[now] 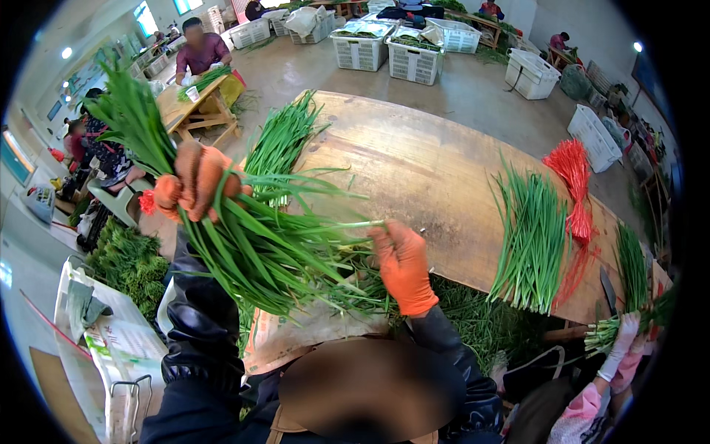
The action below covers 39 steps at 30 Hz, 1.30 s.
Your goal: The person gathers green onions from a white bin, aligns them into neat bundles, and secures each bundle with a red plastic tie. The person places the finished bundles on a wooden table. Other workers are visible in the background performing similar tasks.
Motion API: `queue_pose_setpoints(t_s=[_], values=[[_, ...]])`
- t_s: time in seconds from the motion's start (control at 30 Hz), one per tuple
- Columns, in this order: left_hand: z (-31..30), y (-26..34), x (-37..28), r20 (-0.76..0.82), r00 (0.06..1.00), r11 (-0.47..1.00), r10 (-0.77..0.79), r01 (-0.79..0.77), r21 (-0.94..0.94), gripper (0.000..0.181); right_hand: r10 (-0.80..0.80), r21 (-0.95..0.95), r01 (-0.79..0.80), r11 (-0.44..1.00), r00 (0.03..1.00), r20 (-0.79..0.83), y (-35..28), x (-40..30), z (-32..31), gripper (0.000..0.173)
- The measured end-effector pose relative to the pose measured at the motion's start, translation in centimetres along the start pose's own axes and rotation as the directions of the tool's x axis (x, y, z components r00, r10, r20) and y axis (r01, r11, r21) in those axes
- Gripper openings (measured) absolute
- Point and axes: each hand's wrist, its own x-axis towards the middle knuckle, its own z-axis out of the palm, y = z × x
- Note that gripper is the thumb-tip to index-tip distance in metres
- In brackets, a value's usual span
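In an orange work glove, my left hand (pixel 199 180) grips a thick bunch of green garlic chives (pixel 260 238), its leaves spilling out above and below the fist. My right hand (pixel 402 266), gloved in orange too, pinches the pale end of one stalk (pixel 360 224) that sticks out sideways from the bunch. Beyond my left fist, a pile of chives (pixel 283 139) lies along the left end of the wooden table (pixel 410 150). Loose leaves and trimmings (pixel 360 283) lie below the bunch, over a sack (pixel 316 327) at my lap.
On the table's right lie a chive pile (pixel 530 238), red plastic ties (pixel 574 188) and a knife (pixel 607 291). A co-worker's gloved hands (pixel 624 338) hold chives at the right. White crates (pixel 413 61) stand on the floor beyond; another crate (pixel 105 355) stands at my left.
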Motion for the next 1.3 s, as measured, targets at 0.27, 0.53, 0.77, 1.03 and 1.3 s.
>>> queue_pose_setpoints(t_s=[0.27, 0.53, 0.77, 1.03, 1.3], values=[[-0.6, 1.9, 0.7, -0.089, 0.964, 0.968, 0.25, -0.251, 0.003, 0.023, 0.38, -0.376, -0.101, 0.921, 0.445, 0.811, 2.3, -7.9, -9.7, 0.027], [-1.2, 1.1, 0.6, -0.177, 0.959, 0.974, 0.222, -0.227, -0.006, 0.025, 0.065, 0.208, -0.194, 0.959, 0.862, 0.503, -5.0, -0.8, -3.3, 0.048], [-1.3, -0.2, -0.7, -0.376, 0.886, 0.962, 0.271, -0.26, 0.08, 0.024, 0.172, 0.63, -0.396, 0.668, 0.906, 0.386, -5.1, 0.3, 4.9, 0.045], [-2.5, -1.7, -3.4, -0.491, 0.846, 0.978, 0.207, -0.193, 0.08, 0.028, 0.186, 0.807, -0.525, 0.271, 0.851, 0.491, -3.9, -0.5, 4.1, 0.02], [-4.1, -3.1, -5.7, -0.537, 0.819, 0.97, 0.203, -0.242, -0.003, 0.026, -0.173, 0.709, -0.682, 0.178, 0.688, 0.705, -1.9, -1.4, 2.4, 0.024]])
